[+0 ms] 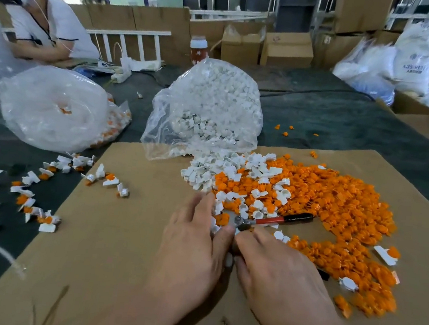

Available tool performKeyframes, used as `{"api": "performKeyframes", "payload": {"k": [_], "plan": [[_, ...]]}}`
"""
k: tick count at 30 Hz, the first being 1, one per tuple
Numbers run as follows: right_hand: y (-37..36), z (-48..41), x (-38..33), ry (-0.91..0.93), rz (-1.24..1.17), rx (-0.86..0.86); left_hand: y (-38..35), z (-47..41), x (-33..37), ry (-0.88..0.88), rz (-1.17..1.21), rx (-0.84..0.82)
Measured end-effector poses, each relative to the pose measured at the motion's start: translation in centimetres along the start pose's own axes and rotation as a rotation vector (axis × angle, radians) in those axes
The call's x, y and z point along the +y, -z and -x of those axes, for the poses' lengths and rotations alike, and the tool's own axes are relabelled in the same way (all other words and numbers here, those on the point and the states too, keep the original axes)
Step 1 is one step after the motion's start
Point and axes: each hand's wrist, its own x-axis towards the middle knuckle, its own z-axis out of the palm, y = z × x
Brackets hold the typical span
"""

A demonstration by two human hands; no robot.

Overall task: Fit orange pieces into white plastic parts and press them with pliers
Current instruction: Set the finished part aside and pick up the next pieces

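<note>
Left hand (193, 240), right hand (278, 274) meet at pliers (271, 220); grips hidden, cannot tell.
White-parts bag (206, 108) 12 o'clock, orange pieces (337, 197) 2 o'clock.

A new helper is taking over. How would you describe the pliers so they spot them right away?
Find the brown cardboard sheet, then the big orange-and-white pile of parts on it. The pliers lie at the pile's near edge. They are the only long, thin thing there: a metal head and a red handle ending in black.
</note>
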Motion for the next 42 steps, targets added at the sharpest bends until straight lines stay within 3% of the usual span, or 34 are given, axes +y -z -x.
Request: {"api": "performKeyframes", "payload": {"k": [5,7,9,12,16,27,36,42], "plan": [[0.4,0.6,0.3,-0.02,-0.05,0.064,2.1,0.6,-0.2,0.056,0.142,0.011],[0.5,0.7,0.4,-0.029,-0.077,0.101,4.0,0.6,-1.4,0.154,0.042,0.028],[0.5,0.6,0.4,-0.028,-0.076,0.118,5.4,1.0,-2.7,0.211,-0.137,-0.055],[0.5,0.5,0.3,-0.007,-0.066,0.116,5.5,2.4,-2.6,0.172,-0.293,-0.165],[0.4,0.2,0.1,0.018,-0.05,0.114,4.5,3.3,-1.6,0.106,-0.316,-0.157],[0.5,0.2,0.5,0.037,-0.171,0.251,4.9,3.1,-0.3,0.081,-0.15,-0.08],[0.1,-0.2,1.0,-0.05,-0.362,0.344,5.4,1.1,1.2,0.088,-0.02,0.0],[0.3,-0.2,1.4,-0.094,-0.427,0.388,4.1,1.5,2.1,0.038,0.297,0.116]]}}
